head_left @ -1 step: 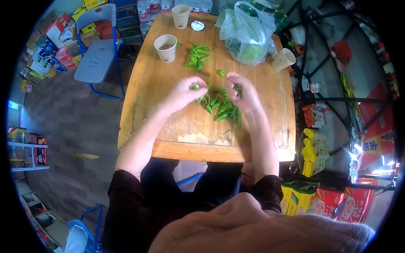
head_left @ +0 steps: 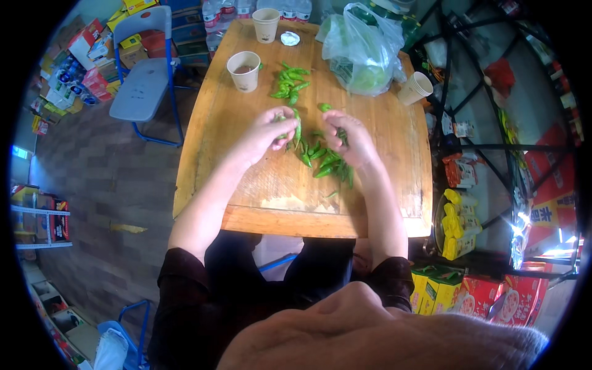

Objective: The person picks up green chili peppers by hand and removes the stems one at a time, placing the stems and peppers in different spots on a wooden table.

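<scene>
My left hand [head_left: 272, 128] is closed above the middle of the table, holding a slender green chili pepper [head_left: 297, 127] that sticks up past the fingertips. More green shows between its fingers. Close on the right, my right hand [head_left: 350, 137] is curled, with small dark green pieces [head_left: 343, 137] in its palm; their kind is unclear. At its fingertips lies a short green pepper [head_left: 325, 107]; I cannot tell whether they touch. Below and between both hands spreads a loose pile of green chili peppers [head_left: 327, 161], partly covered by the right hand. Farther off lies a smaller pile of chili peppers [head_left: 290, 81].
On the wooden table [head_left: 246, 197] stand a paper cup with dark contents [head_left: 245, 80], another paper cup [head_left: 265, 28] and stacked paper cups [head_left: 415, 89]. Crumpled white material [head_left: 290, 39] and a plastic bag of greens [head_left: 364, 58] lie at the back. A folding chair [head_left: 142, 86] stands left.
My left hand has drawn slightly left, and a chili pepper now stands out from its fingertips. My right hand has shifted a little left, its fingers pointing inward.
</scene>
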The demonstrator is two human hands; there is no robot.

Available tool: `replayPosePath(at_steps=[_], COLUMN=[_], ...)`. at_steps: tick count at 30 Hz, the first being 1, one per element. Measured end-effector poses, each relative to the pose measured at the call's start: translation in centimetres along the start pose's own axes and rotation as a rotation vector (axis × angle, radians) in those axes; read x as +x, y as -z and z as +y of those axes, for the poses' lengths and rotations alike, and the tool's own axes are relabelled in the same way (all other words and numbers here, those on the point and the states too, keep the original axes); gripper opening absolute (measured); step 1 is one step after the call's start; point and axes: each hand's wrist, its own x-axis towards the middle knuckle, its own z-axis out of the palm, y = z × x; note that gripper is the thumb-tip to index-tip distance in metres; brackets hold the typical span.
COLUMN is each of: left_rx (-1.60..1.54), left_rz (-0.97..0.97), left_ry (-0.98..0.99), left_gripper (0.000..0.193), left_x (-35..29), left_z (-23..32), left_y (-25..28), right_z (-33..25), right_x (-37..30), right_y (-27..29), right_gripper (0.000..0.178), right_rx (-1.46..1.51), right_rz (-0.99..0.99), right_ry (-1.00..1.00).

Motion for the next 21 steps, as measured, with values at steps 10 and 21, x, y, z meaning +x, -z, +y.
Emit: replayPosePath(at_steps=[10, 21], left_rx=[-0.797, -1.258], left_rz=[0.060, 0.086], left_ry=[0.022, 0.263], left_gripper=[0.009, 0.012], left_x=[0.8, 1.5], left_z=[-2.0, -2.8], left_y=[-0.9, -0.1], right_z=[2.8, 2.4], right_x=[0.0, -0.8], right_y=[-2.2, -2.7], right_gripper=[0.023, 0.018], right_rx=[-0.327, -0.701], right_rz=[-0.092, -0.172], right_ry=[0.040, 0.277])
